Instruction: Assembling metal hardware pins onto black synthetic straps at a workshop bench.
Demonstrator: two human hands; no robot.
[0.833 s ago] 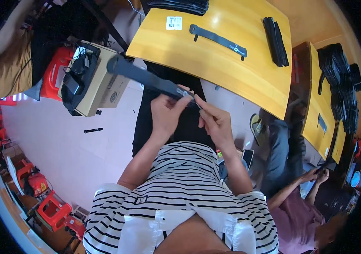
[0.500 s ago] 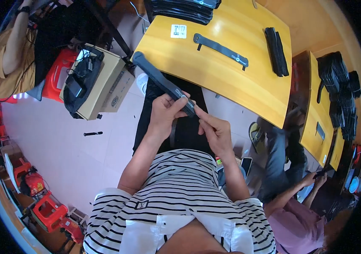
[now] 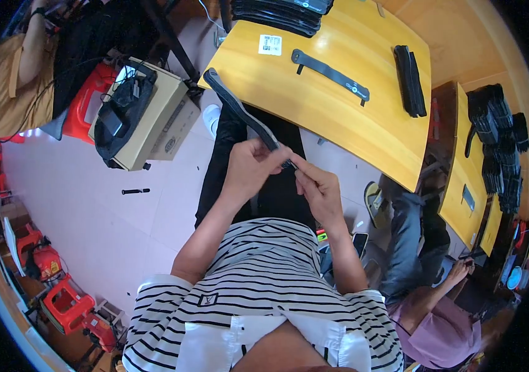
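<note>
1. Left hand [image 3: 247,170], in the head view with 12 o'clock at the top, grips the strap [image 3: 239,110], thumb pressed over it near its lower end.
2. Between the earlier shots and now, I see the strap's free end swing clockwise, from out beside the table [image 3: 354,133] to across its near-left corner. I can't tell whether it touches the wood.
3. It has also rolled: its printed face showed before, and now I get mostly a narrow edge. I judge that the handling is centred on the lower end, between the fingertips.
4. Right hand [image 3: 321,195] sits at 4 o'clock from the left, fingers curled, thumb and forefinger tips at that lower end. From my feed I can't tell whether they pinch it or only touch it.
5. For pose, the left forearm comes up from 7 o'clock and leans inward; the right rises from 5 o'clock and leans toward 11. Both hands meet over the dark trousers [image 3: 221,170], short of the table.
6. From the hands, a flat strap [image 3: 331,74] lies at 1 o'clock on the table, a dark stack [image 3: 277,17] at 12, a dark bundle [image 3: 409,80] at 2.
</note>
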